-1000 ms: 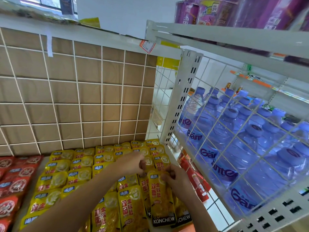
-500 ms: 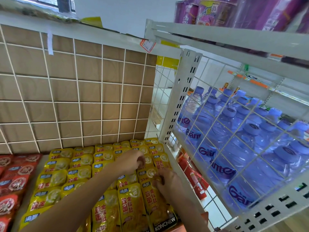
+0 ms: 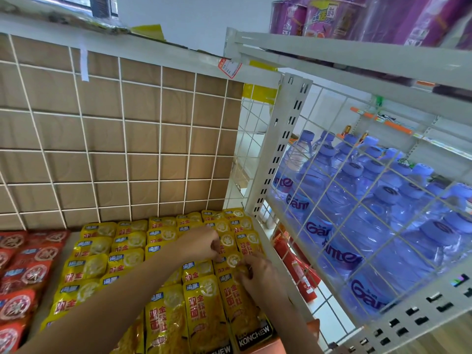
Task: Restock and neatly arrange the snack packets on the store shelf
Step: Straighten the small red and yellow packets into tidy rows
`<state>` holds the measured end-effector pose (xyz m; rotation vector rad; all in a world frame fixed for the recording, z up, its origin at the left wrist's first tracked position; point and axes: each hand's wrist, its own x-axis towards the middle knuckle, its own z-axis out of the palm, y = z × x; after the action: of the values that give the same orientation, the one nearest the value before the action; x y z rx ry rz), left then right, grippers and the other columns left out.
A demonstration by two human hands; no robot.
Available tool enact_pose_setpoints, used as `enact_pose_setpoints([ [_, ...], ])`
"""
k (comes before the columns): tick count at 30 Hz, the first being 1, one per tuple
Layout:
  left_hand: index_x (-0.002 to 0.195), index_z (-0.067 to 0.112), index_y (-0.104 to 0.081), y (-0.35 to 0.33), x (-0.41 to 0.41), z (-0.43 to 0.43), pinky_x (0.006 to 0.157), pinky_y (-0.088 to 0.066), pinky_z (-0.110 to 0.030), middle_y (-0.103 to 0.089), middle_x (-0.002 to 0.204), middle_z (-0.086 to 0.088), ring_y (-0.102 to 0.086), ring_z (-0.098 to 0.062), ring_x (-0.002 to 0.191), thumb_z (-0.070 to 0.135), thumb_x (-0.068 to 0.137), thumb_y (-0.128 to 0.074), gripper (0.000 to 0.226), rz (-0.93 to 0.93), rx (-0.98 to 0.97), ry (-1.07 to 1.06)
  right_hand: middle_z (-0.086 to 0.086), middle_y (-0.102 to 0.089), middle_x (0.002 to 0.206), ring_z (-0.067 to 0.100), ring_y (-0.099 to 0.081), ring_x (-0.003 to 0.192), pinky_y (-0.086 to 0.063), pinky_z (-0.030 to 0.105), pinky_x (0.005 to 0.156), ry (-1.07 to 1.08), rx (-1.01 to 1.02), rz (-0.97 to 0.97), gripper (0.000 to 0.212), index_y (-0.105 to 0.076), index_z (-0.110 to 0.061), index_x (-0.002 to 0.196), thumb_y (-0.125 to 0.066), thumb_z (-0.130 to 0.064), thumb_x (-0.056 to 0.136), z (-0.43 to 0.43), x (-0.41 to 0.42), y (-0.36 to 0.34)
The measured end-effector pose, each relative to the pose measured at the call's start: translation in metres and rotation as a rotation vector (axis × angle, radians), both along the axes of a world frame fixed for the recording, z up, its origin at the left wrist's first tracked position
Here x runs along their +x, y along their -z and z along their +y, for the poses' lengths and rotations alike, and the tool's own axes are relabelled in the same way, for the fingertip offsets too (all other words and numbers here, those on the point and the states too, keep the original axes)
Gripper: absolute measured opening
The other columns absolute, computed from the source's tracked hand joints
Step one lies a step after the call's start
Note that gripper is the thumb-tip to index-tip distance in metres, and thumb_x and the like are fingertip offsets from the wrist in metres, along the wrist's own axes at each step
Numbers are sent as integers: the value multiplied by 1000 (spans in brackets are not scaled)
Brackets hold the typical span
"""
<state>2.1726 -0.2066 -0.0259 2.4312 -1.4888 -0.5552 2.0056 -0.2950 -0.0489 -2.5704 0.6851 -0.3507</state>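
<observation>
Yellow snack packets (image 3: 127,261) lie in overlapping rows on the shelf, filling its right part. My left hand (image 3: 201,245) reaches over them with curled fingers, pinching the top edge of a yellow packet in the right-hand rows. My right hand (image 3: 258,273) lies on the rightmost column and pinches the top of the yellow packet (image 3: 237,307) marked KONCHEW, which lies flat at the shelf's right edge. Both forearms cover part of the middle rows.
Red snack packets (image 3: 23,274) fill the shelf's left part. A white wire grid over brown board (image 3: 122,139) forms the back. A slotted white post (image 3: 278,154) and wire side panel (image 3: 357,200) stand to the right, with blue-capped water bottles (image 3: 378,226) behind. Purple packs (image 3: 357,16) sit above.
My right hand has laid the KONCHEW packet down flat into the rightmost column. My left hand has shifted slightly right and down. The camera has tilted a little.
</observation>
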Motion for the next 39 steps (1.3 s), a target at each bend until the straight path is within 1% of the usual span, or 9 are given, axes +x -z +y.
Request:
enact_pose_setpoints([
  [3, 99, 12, -68, 4, -3, -7, 63, -36, -24, -65, 100, -4, -59, -18, 92, 34, 82, -69, 28, -30, 17, -22, -4, -56, 104, 11, -54, 87, -40, 22, 73, 4, -14, 2, 19, -65, -16, 102, -59, -22, 86, 1, 0, 0],
  [7, 101, 11, -68, 8, -1, -9, 62, -40, -25, -65, 105, -6, -60, -20, 95, 24, 87, -64, 20, -19, -7, -51, -7, -55, 100, 12, -56, 92, -41, 21, 74, 3, -3, -22, 20, -65, -17, 104, -61, -22, 85, 0, 0, 1],
  [11, 96, 11, -70, 10, 2, -9, 76, -49, -35, -67, 101, -5, -61, -19, 93, 25, 86, -64, 18, 6, -30, -70, -8, -57, 100, 10, -55, 89, -44, 21, 78, 20, 16, -52, 19, -65, -17, 103, -61, -22, 85, -2, 0, 3],
  [17, 91, 11, -70, 9, 4, -12, 71, -44, -28, -69, 96, -3, -62, -17, 92, 22, 87, -65, 13, 58, -72, -94, -1, -60, 103, 13, -56, 93, -43, 22, 78, 21, 24, -39, 18, -65, -13, 100, -60, -21, 85, -4, 5, 4],
  [23, 92, 10, -69, 11, 7, -12, 81, -48, -32, -69, 98, -3, -62, -15, 95, 20, 85, -67, 13, 117, -84, -89, -1, -62, 102, 14, -56, 95, -46, 27, 83, 15, 22, -6, 18, -63, -16, 100, -59, -18, 84, -3, 9, 4],
  [25, 93, 11, -68, 11, 8, -11, 77, -47, -28, -67, 91, 1, -61, -14, 92, 20, 84, -68, 13, 138, -102, -78, -2, -62, 103, 14, -56, 96, -45, 27, 83, 10, 24, -2, 19, -62, -16, 102, -59, -18, 84, -2, 9, 4],
  [29, 94, 12, -68, 10, 10, -9, 60, -36, -14, -53, 76, 12, -52, -8, 81, 20, 85, -67, 12, 138, -142, -48, -2, -61, 105, 13, -56, 97, -43, 22, 81, 4, 34, -18, 20, -61, -15, 103, -60, -17, 83, -2, 7, 3],
  [36, 95, 13, -70, 12, 11, -8, 56, -32, -8, -51, 72, 18, -50, -2, 74, 18, 85, -67, 12, 143, -163, -16, -8, -51, 94, 7, -47, 86, -39, 22, 75, -4, 56, -1, 21, -60, -15, 104, -60, -18, 83, -1, 5, 1],
  [39, 94, 13, -70, 12, 11, -8, 57, -32, -6, -53, 74, 17, -49, 2, 71, 18, 84, -68, 12, 126, -176, 0, -9, -50, 94, 6, -46, 85, -38, 20, 74, -18, 52, 6, 21, -60, -14, 104, -60, -19, 84, -2, 3, 1],
])
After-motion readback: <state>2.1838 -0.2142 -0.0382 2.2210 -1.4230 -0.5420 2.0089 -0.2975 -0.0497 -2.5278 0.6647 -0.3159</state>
